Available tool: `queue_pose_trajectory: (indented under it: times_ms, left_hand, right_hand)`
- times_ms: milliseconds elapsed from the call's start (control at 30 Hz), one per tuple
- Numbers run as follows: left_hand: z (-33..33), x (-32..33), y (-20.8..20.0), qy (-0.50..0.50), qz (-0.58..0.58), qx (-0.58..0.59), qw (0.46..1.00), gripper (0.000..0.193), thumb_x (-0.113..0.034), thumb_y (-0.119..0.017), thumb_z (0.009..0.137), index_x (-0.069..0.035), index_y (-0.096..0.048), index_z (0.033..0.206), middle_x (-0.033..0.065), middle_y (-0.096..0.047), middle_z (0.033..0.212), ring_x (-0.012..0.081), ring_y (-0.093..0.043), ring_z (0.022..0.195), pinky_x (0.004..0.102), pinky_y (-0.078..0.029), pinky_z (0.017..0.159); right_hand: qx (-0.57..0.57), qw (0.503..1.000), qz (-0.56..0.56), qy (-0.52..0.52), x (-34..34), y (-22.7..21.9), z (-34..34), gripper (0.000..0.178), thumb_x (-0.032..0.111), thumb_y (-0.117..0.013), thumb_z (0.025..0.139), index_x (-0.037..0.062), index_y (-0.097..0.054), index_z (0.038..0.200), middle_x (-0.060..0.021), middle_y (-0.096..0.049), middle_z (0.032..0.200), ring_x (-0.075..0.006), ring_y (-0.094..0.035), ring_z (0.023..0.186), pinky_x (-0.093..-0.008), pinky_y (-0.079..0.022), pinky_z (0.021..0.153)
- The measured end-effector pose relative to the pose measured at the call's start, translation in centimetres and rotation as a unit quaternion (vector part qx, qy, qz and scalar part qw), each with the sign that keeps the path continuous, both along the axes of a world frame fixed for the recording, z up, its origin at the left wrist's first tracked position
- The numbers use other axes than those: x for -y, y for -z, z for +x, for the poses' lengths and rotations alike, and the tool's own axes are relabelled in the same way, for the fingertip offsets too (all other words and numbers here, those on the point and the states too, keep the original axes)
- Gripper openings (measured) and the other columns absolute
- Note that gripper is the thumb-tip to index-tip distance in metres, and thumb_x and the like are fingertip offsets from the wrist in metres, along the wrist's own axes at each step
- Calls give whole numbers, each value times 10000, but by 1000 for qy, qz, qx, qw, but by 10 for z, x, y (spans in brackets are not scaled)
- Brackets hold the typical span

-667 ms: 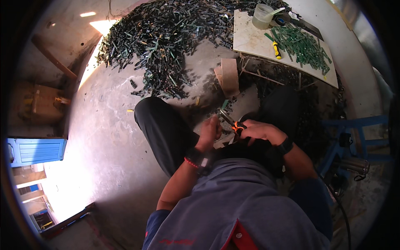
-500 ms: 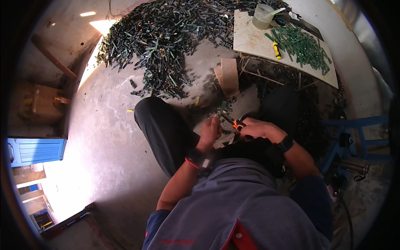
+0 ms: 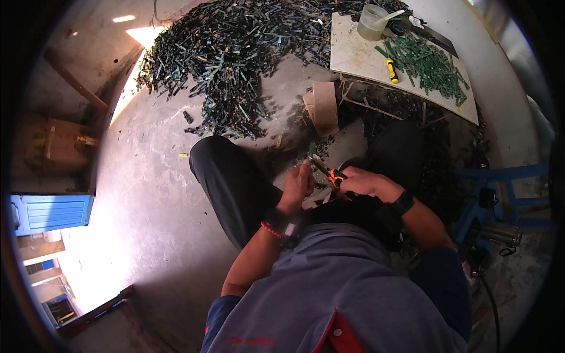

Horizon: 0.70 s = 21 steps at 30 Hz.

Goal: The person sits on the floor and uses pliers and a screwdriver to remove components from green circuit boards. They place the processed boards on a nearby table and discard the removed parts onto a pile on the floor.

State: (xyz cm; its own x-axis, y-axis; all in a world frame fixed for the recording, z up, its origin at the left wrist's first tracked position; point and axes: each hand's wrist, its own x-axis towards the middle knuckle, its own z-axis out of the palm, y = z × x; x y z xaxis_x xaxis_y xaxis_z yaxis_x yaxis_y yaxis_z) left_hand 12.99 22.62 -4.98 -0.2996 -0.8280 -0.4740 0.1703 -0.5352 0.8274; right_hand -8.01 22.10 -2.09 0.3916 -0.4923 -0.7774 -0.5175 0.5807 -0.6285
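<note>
Between my knees, my left hand [image 3: 298, 183] pinches a small dark green strip [image 3: 312, 149], which looks like a piece of circuit board and sticks up past the fingertips. My right hand [image 3: 366, 182] is wrapped round orange-and-black handled pliers [image 3: 336, 176]. Their dark jaws point up and left and meet the strip just above my left fingers. Whether the jaws bite on it is too small to tell. Below the hands, pale pieces [image 3: 316, 199] show partly behind my fingers.
A large heap of dark strips [image 3: 229, 65] spreads over the floor ahead. At the right, a low white table [image 3: 359, 56] bears green strips [image 3: 426, 65], a yellow-black screwdriver [image 3: 392, 70] and a cloudy plastic jug [image 3: 371, 23]. Cardboard [image 3: 325, 109] lies before me; a blue stool [image 3: 506, 172] stands right.
The green strip has shifted slightly to the left and stands more upright. The pliers have turned a little with it, and both hands stay almost in place.
</note>
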Motion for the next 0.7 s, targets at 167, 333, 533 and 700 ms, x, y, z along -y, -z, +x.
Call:
queue_pose_trajectory:
  times_ms: [167,333,533,700]
  left_hand:
    - [0,0,-2,6,0,-5,1000,414,-425,-423,964,-88,-446,725,7,-429,574,87,-371,445,235,-275,410]
    - [0,0,0,-6,17,-5,1000,409,-428,-427,962,-89,-445,734,5,-423,571,86,-361,442,235,-267,408]
    - [0,0,0,-3,9,-1,1000,410,-435,-433,959,-93,-442,733,7,-423,576,87,-355,442,240,-260,404]
    - [-1,3,-1,-2,57,-22,998,400,-440,-433,956,-105,-436,737,2,-402,586,95,-331,452,241,-250,416]
  right_hand:
    - [-13,996,-88,-20,-7,-6,8,107,111,-547,720,48,-593,794,20,-542,656,-91,-481,574,-248,-371,502]
    - [6,999,-28,-30,-3,-22,8,164,120,-554,726,51,-580,873,12,-535,721,-89,-475,578,-237,-372,508]
    - [16,1000,-13,-10,-2,-11,4,159,91,-550,728,56,-575,881,6,-546,718,-95,-491,600,-237,-384,530]
    - [41,995,-89,-23,-5,4,4,141,60,-510,748,33,-566,874,-17,-553,681,-120,-508,612,-264,-407,563]
